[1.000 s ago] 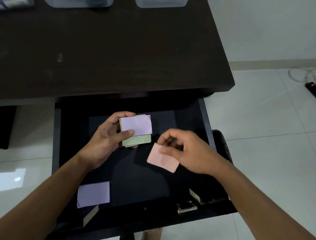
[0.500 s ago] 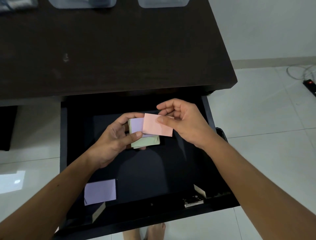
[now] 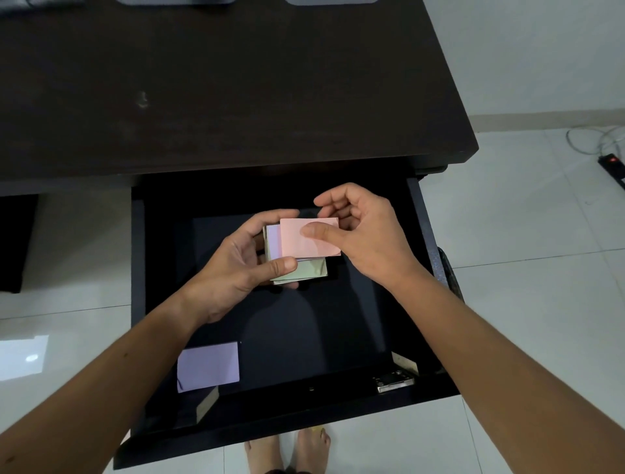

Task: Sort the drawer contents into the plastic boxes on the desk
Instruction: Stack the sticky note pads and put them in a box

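Over the open black drawer (image 3: 137, 277) my left hand (image 3: 236, 267) grips a small stack of sticky notes (image 3: 309, 270), purple on top and green below. My right hand (image 3: 365, 237) pinches a pink note (image 3: 297, 243) by thumb and fingers and lays it on top of that stack. One purple note (image 3: 208, 367) lies on the drawer floor at the near left. Two plastic boxes (image 3: 176, 1) show only as slivers at the far edge of the dark desk (image 3: 236, 84).
A metal lock fitting (image 3: 394, 380) sits at the drawer's near right corner. A power strip with cables (image 3: 612, 165) lies on the white tiled floor to the right. Bare feet (image 3: 287, 453) stand below the drawer front.
My right hand has carried the pink note up from the drawer's middle and set it over the stack in my left hand. The view has shifted slightly downward.
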